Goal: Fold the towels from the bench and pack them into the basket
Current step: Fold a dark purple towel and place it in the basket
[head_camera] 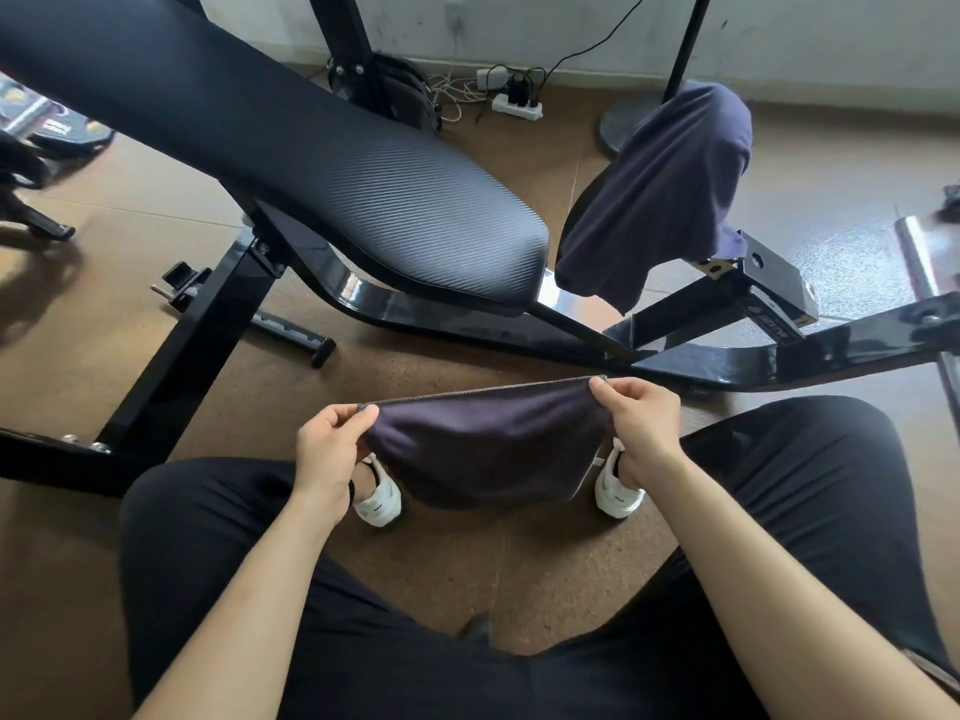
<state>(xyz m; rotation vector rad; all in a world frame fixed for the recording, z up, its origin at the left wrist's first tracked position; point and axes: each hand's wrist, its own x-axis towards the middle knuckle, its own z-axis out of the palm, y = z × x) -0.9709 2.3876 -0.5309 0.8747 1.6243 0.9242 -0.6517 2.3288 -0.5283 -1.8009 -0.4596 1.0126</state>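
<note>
Head cam: held dark towel (488,449) up in front, over the floor (441,563). Pinched its top corners w/ left hand (330,449) and right hand (641,423), fingers clamped on the cloth. Saw 2nd towel (670,194) draped on the bench (363,184), farther back.

Bench frame (467,324) just beyond hands

Both white shoes (378,504) half behind the towel (488,449); bench pad (363,189) off-frame upper left.
</note>
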